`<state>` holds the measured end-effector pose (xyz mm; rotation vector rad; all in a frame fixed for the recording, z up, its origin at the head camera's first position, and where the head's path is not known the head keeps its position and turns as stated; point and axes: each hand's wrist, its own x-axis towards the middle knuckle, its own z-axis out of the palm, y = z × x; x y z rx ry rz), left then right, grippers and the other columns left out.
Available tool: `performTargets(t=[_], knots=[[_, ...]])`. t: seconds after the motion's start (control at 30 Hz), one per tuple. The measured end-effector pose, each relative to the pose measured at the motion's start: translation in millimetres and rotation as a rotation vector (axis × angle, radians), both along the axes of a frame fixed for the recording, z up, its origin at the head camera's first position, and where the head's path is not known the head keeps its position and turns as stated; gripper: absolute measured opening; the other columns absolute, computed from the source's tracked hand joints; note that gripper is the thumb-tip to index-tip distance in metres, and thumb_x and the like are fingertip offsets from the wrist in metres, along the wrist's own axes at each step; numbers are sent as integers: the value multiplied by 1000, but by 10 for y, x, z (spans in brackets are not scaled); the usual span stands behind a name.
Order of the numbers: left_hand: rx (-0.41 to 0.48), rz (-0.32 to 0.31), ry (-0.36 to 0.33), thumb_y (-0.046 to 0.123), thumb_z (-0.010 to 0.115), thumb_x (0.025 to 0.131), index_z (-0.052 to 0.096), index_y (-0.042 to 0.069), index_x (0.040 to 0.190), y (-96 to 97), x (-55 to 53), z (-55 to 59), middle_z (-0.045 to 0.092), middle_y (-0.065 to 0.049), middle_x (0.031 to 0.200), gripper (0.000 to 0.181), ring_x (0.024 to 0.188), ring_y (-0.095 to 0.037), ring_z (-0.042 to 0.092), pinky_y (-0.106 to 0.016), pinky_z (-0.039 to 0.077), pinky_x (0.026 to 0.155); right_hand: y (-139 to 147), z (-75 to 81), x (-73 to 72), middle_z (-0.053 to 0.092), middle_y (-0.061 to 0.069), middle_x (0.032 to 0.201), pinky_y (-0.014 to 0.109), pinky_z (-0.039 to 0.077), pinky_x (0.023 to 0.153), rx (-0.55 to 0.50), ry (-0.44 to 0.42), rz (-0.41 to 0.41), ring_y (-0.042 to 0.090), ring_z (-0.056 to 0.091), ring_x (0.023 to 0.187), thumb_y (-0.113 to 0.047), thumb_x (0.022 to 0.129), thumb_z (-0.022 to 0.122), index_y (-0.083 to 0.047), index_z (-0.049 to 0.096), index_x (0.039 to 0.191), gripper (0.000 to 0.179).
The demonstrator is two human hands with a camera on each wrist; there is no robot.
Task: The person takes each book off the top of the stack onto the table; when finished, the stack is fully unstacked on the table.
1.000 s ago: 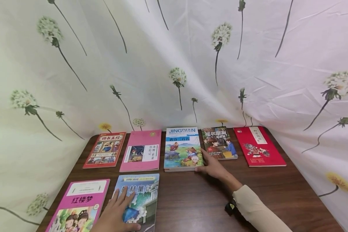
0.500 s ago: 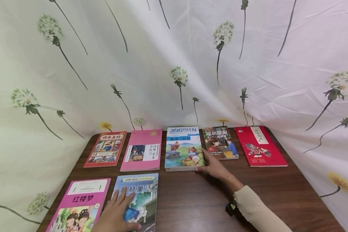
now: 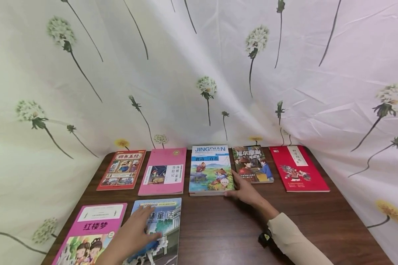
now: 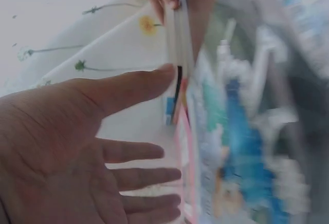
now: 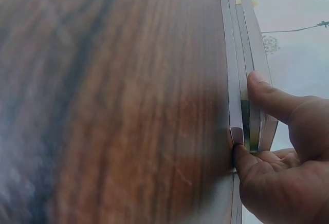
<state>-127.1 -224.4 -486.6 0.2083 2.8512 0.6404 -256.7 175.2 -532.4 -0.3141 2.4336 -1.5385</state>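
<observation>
My right hand point(image 3: 247, 192) grips the front right corner of a stack of paperback books point(image 3: 207, 173), its top cover blue and white with a pond scene. In the right wrist view, the thumb lies on the front edges of the stacked books point(image 5: 253, 49) and the other fingers reach round the side. My left hand point(image 3: 131, 232), thumb spread and fingers extended, is over a light blue storybook point(image 3: 172, 235) lying flat at the front. Its open palm point(image 4: 56, 147) shows beside the blurred blue cover in the left wrist view.
A magenta book point(image 3: 96, 228) lies left of the storybook. Along the back are an orange-red book point(image 3: 122, 170), a pink book point(image 3: 162, 171), a dark comic-style book point(image 3: 252, 163) and a red book point(image 3: 299, 169). A dandelion-print curtain point(image 3: 172, 73) surrounds the brown table point(image 3: 225, 224).
My left hand, which lay spread on the light blue storybook, has lifted and turned, its fingers drawing together. My right hand stays on the stack.
</observation>
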Motion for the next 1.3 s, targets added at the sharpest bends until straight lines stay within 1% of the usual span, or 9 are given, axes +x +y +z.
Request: performTargets(t=[0.1,0.2,0.3,0.43,0.57,0.67,0.93,1.07,1.3], knots=[[71,1,9,46,90,84,52,3,156,171,-110,230,55,-24,156,91,145,-52,49,-70,47,112,3,-2,7,19,21,177,58,27,131,0,-7,0,39,24,162,-20,92,86,-9,16,172,107],[150,-9,40,38,88,89,50,4,157,331,-271,310,56,-21,156,85,143,-47,53,-66,51,110,3,-1,0,19,20,177,58,25,131,-8,-9,0,38,23,163,-19,92,86,-9,16,172,107],[232,-13,79,35,85,93,48,6,159,492,-453,280,53,-19,160,81,146,-45,51,-65,50,112,6,1,-10,19,20,177,58,25,131,-10,-10,1,37,23,163,-18,92,86,-9,16,172,107],[343,-10,107,34,85,93,45,7,161,697,-700,159,49,-19,163,84,149,-44,49,-65,49,113,5,7,-23,21,20,176,58,26,131,6,-10,4,38,24,163,-19,93,85,-10,17,172,106],[394,-28,125,35,88,90,40,2,163,853,-923,50,45,-22,165,93,153,-45,44,-66,45,117,-4,25,-27,24,21,176,59,26,131,18,-6,-1,38,26,162,-19,93,85,-10,18,172,104],[412,-39,110,37,89,88,33,1,166,925,-1048,-19,38,-24,169,103,156,-45,38,-67,40,121,-9,40,-20,24,21,176,60,25,131,23,-11,-2,38,25,162,-19,93,85,-9,18,172,104],[483,-25,-21,32,93,85,11,1,171,1027,-1181,-184,16,-24,177,123,162,-46,22,-68,34,124,-9,51,-19,24,22,175,59,27,131,28,-22,-4,38,25,162,-19,93,85,-9,17,172,105],[480,0,-55,23,92,85,11,0,170,1055,-1205,-234,17,-26,176,120,160,-47,27,-65,38,123,-4,70,-25,24,23,175,59,27,131,37,-20,-8,39,25,162,-19,92,86,-8,17,172,106],[496,13,-58,16,85,92,17,1,170,1054,-1192,-261,26,-25,174,104,155,-45,39,-59,48,117,16,130,-36,27,25,173,59,32,128,44,-17,22,43,29,160,-16,90,87,-3,20,170,106]])
